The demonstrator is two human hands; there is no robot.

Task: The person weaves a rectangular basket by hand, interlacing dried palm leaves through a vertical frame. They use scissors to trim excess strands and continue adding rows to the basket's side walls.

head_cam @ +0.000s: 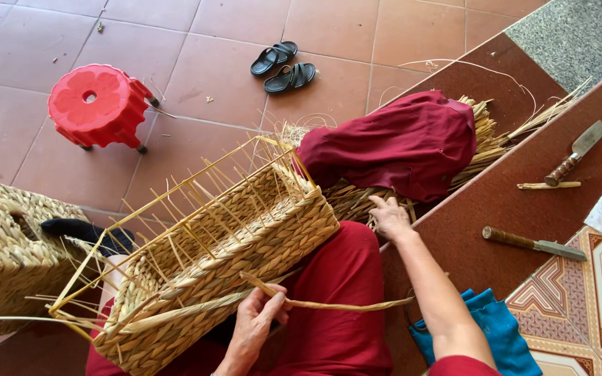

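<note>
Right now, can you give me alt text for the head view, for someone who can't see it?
A person's left hand holds a straw strand against a half-woven basket on their lap, while the right hand reaches into a straw bundle under a red cloth. Two knives lie on the step.
</note>
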